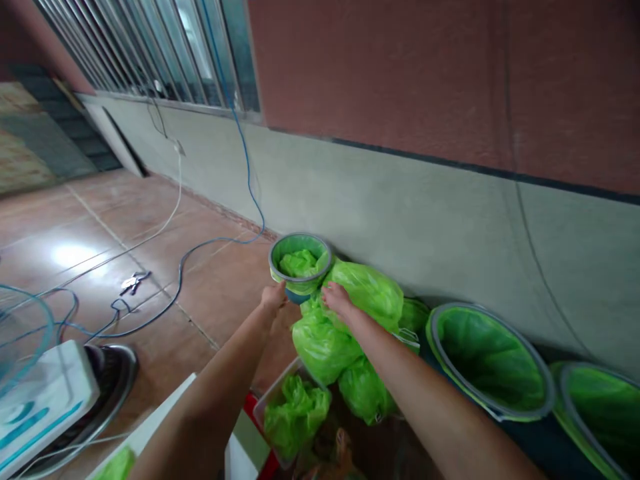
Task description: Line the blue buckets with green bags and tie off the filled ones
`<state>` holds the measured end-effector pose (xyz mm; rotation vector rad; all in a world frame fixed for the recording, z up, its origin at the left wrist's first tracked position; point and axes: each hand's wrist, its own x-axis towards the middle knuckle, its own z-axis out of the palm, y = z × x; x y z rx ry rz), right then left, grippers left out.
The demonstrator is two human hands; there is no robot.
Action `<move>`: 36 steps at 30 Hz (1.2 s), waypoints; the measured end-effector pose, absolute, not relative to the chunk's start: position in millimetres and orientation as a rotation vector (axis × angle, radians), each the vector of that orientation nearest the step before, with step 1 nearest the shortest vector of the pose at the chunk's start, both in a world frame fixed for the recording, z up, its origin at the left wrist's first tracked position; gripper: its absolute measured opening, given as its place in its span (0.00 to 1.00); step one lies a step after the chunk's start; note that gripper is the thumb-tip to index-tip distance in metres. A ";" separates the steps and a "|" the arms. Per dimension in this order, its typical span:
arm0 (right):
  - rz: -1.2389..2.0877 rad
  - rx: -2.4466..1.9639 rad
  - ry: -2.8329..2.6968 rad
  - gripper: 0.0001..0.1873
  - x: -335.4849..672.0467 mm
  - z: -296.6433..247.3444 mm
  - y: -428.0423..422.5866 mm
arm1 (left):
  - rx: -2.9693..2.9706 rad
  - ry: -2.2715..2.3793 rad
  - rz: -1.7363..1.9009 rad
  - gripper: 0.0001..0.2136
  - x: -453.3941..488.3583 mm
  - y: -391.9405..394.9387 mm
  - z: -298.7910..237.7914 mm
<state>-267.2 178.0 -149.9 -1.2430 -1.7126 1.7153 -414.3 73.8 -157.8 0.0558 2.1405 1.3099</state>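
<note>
A small round trash bin (pixel 325 265) with a grey rim stands against the wall, lined with a green bag; a crumpled light green plastic bag (pixel 299 263) lies inside it. My left hand (pixel 275 295) is closed at the bin's front left, just below the rim. On the other side, my right hand (pixel 337 297) has its fingers pinched together by the bin's right edge, in front of a stuffed green bag (pixel 367 288). What either hand grips is too small to make out. Another full green bag (pixel 323 340) sits below my right hand.
Two larger lined bins (pixel 493 360) (pixel 600 413) stand along the wall at right. A clear tub (pixel 260 410) with a green bag is below my hands. Blue cable (pixel 185 260) and pliers-like tools (pixel 134 283) lie on the floor. A white appliance (pixel 47 400) is at left.
</note>
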 end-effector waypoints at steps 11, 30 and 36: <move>1.996 -1.441 -1.438 0.06 -341.3 -197.9 222.2 | -0.143 2.225 1.319 0.09 -453.2 148.3 -218.2; 1.044 -1.494 -1.906 0.11 -3.5 12.6 76.6 | 0.902 2.372 0.957 0.09 -259.2 -46.4 69.6; 1.177 -1.850 -1.796 0.07 143.8 -9.2 7.6 | 1.153 1.958 0.796 0.09 -140.0 -51.6 19.0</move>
